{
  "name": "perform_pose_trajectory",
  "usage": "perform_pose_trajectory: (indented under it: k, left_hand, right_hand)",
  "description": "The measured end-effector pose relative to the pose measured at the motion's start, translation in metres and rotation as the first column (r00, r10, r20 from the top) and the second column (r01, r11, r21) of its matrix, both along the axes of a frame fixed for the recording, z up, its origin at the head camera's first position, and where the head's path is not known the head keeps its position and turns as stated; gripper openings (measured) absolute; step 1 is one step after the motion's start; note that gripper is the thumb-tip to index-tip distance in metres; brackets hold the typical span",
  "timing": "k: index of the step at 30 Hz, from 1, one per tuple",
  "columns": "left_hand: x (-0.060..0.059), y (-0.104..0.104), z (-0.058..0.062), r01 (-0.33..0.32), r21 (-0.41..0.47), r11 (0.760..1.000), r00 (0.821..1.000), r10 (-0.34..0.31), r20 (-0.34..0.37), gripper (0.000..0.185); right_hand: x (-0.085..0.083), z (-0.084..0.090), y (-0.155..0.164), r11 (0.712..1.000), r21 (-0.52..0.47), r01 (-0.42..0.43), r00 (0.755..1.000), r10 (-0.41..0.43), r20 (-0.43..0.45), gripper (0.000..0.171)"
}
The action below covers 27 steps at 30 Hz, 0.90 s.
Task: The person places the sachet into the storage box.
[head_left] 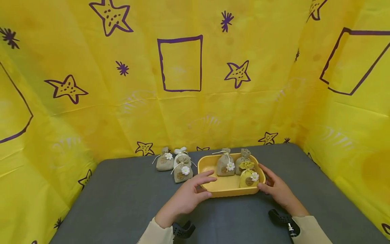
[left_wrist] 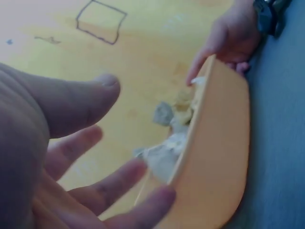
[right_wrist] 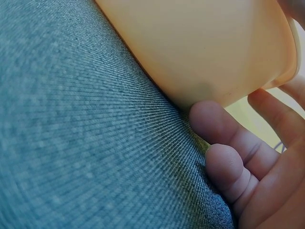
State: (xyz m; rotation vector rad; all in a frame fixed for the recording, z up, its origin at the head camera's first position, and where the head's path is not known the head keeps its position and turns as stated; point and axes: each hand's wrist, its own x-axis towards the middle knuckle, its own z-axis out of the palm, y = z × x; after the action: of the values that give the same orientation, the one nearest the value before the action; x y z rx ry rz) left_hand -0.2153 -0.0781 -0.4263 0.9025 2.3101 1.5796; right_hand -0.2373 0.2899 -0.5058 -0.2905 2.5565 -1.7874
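Note:
A shallow yellow plastic tray (head_left: 225, 193) stands on the grey table. Inside it, toward the right, are two grey-beige drawstring sachets (head_left: 225, 164) (head_left: 242, 160) and a yellow sachet (head_left: 247, 179); white flowers show on the front grey one and the yellow one. My right hand (head_left: 278, 191) grips the tray's right end, thumb at the near corner and fingers along the side; its fingertips (right_wrist: 207, 119) touch the tray's wall in the right wrist view. My left hand (head_left: 190, 193) is at the tray's left end with fingers spread and nothing between them.
Left of the tray, several more sachets stand close together: a grey one (head_left: 164, 162), a white one (head_left: 179, 153) partly hidden, and a grey-beige one (head_left: 183, 173) in front. Yellow patterned cloth (head_left: 179, 115) hangs behind the grey table (head_left: 128, 203) and at both sides.

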Motion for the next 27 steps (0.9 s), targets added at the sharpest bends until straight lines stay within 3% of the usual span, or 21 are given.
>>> perform_pose_trajectory:
  k: [5, 8, 10, 12, 14, 16, 20, 25, 27]
  left_hand:
    - [-0.004, -0.033, -0.004, -0.055, -0.073, 0.996, 0.997, 0.058, 0.041, 0.046]
    - [-0.013, -0.052, -0.013, -0.155, -0.113, 0.981, 0.988, 0.156, 0.002, 0.046]
    - [-0.019, -0.064, -0.02, -0.261, -0.127, 0.957, 0.965, 0.26, -0.025, 0.046]
    - [-0.025, -0.074, -0.027, -0.373, -0.126, 0.919, 0.928, 0.37, -0.045, 0.045]
    - [-0.031, -0.081, -0.036, -0.465, -0.102, 0.88, 0.885, 0.464, -0.031, 0.046]
    - [-0.036, -0.086, -0.043, -0.517, -0.07, 0.853, 0.855, 0.519, 0.006, 0.049]
    - [-0.044, -0.093, -0.054, -0.553, -0.01, 0.833, 0.828, 0.551, 0.104, 0.058]
    - [-0.052, -0.094, -0.056, -0.555, 0.029, 0.832, 0.821, 0.541, 0.184, 0.064]
    - [-0.057, -0.091, -0.055, -0.543, 0.043, 0.838, 0.828, 0.527, 0.193, 0.064]
  right_hand:
    - [0.0, 0.001, 0.002, 1.0, 0.006, -0.002, 1.0, 0.002, -0.007, 0.079]
    - [0.0, 0.001, 0.001, 1.0, 0.0, -0.006, 1.0, 0.006, -0.003, 0.079]
    - [0.0, 0.0, 0.001, 1.0, -0.002, -0.004, 1.0, 0.004, 0.0, 0.079]
    - [0.001, 0.0, 0.001, 1.0, 0.001, -0.002, 1.0, 0.002, -0.001, 0.079]
    - [0.002, 0.0, 0.001, 1.0, 0.004, 0.001, 1.0, -0.001, 0.001, 0.079]
    - [0.003, 0.001, 0.0, 1.0, 0.005, 0.003, 1.0, -0.003, 0.006, 0.079]
    - [0.003, 0.003, 0.0, 1.0, 0.012, 0.008, 1.0, -0.008, 0.018, 0.08]
    - [0.002, 0.004, 0.0, 1.0, 0.022, 0.014, 1.0, -0.015, 0.027, 0.08]
    - [0.002, 0.004, 0.0, 1.0, 0.021, 0.016, 0.999, -0.017, 0.028, 0.08]
